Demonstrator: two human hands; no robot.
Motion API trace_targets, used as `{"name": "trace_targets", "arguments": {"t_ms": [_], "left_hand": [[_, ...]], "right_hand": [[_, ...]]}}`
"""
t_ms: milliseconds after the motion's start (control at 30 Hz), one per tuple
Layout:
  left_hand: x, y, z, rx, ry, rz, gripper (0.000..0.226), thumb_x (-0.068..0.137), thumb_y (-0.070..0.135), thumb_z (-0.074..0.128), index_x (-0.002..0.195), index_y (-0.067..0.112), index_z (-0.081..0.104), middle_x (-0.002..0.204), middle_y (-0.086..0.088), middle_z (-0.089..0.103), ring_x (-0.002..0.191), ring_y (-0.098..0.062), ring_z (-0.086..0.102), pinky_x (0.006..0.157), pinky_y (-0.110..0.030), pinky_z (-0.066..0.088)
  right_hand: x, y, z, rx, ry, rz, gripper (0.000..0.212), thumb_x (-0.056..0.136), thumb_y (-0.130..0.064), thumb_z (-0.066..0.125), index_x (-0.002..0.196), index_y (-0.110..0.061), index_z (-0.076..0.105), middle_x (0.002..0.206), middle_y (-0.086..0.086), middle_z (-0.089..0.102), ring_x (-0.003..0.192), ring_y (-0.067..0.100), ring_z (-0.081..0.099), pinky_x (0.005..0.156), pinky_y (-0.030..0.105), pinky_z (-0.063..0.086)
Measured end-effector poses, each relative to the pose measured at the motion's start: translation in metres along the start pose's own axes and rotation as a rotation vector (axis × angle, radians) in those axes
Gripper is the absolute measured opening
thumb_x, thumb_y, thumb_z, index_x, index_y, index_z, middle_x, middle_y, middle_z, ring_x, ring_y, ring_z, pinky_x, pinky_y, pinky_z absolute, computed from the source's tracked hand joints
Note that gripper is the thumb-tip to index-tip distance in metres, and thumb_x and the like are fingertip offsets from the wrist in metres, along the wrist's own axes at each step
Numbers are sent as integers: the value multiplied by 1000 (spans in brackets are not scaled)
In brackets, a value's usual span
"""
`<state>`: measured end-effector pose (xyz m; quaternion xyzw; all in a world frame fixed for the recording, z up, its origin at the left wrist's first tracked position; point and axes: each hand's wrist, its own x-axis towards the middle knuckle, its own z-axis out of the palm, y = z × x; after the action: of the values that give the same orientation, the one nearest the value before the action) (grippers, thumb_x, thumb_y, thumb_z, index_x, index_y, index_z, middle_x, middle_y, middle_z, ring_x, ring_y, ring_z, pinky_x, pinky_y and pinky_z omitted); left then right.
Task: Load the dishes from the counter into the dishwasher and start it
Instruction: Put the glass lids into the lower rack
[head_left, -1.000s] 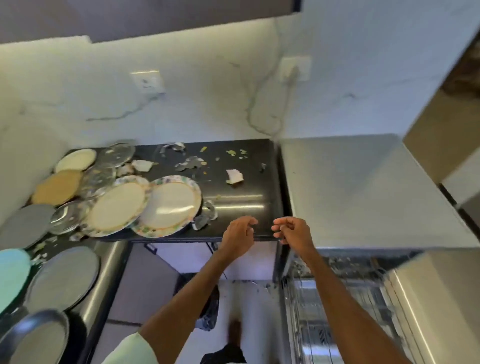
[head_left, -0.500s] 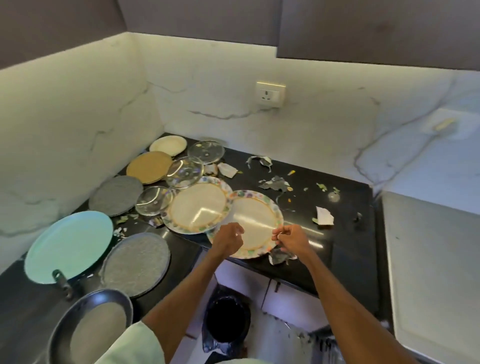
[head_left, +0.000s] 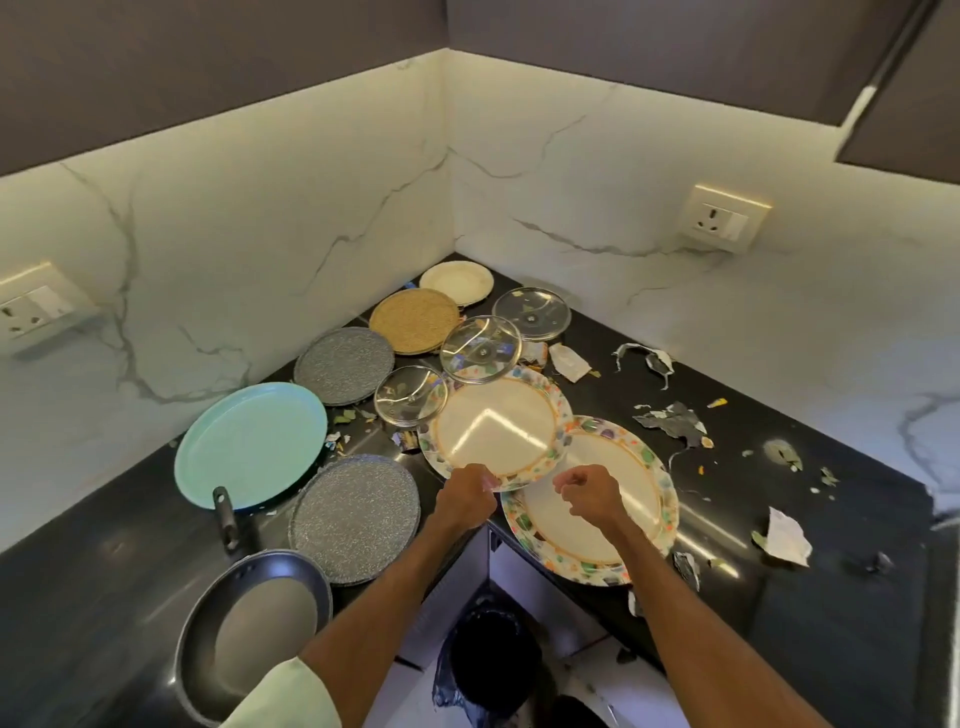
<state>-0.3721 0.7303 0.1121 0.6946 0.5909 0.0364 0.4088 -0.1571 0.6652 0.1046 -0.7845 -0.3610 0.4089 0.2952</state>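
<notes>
- On the black stone counter (head_left: 831, 597) that wraps the marble-walled corner, the dishes lie spread out flat, none of them loaded.
- The far round cream plate with a floral rim (head_left: 496, 423) sits near the counter's inner corner. Its right edge overlaps the near round cream plate with a floral rim (head_left: 644, 483), which juts out past the counter's front edge.
- The left hand (head_left: 464, 501) has its fingers curled tight on the near rim of the far floral plate, pinching it.
- The right hand (head_left: 592, 496) hovers over the near floral plate with its fingers curled together in a loose fist, closed on nothing.
- A middle clear glass lid (head_left: 480, 349) leans on the far floral plate's back rim. A small clear glass lid (head_left: 410, 399) touches that plate's left rim, and a third clear glass lid (head_left: 531, 313) lies just behind.
- Toward the corner lie a small round cream plate (head_left: 456, 281) and a round tan woven plate (head_left: 415, 321), then a far round grey speckled plate (head_left: 343, 364).
- Along the left run lie a round mint-green tray (head_left: 249, 447), a near round grey speckled plate (head_left: 356, 519), and a dark round frying pan (head_left: 254, 623) nearest the camera.
- Torn dark paper scraps (head_left: 670, 421) and a white paper scrap (head_left: 787, 538) litter the right-hand run of the counter.
- A black bin (head_left: 485, 654) stands on the floor below, between the forearms.
- A pale green sleeve (head_left: 285, 696) covers the left upper arm.
</notes>
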Motion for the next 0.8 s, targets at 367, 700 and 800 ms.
{"name": "trace_targets", "arguments": {"t_ms": [367, 700, 800], "left_hand": [[33, 9, -35, -61, 201, -150, 29, 87, 12, 60, 114, 17, 64, 125, -2, 61, 117, -23, 58, 97, -35, 48], [95, -33, -78, -574, 561, -554, 26, 92, 26, 67, 101, 2, 62, 86, -6, 61, 80, -22, 60, 61, -29, 46], [116, -47, -84, -668, 537, -649, 65, 90, 37, 70, 133, -8, 52, 124, -18, 62, 114, -33, 61, 76, -30, 43]], "right_hand": [[80, -59, 17, 49, -148, -46, 16, 83, -2, 64, 90, -11, 75, 94, 8, 75, 97, 30, 69, 88, 48, 59], [196, -130, 49, 342, -129, 60, 37, 85, -31, 80, 98, 0, 66, 88, 16, 63, 68, 15, 61, 58, 24, 57], [218, -142, 65, 318, -54, 156, 46, 82, -38, 82, 102, 0, 65, 82, 13, 65, 60, 16, 60, 48, 23, 51]]}}
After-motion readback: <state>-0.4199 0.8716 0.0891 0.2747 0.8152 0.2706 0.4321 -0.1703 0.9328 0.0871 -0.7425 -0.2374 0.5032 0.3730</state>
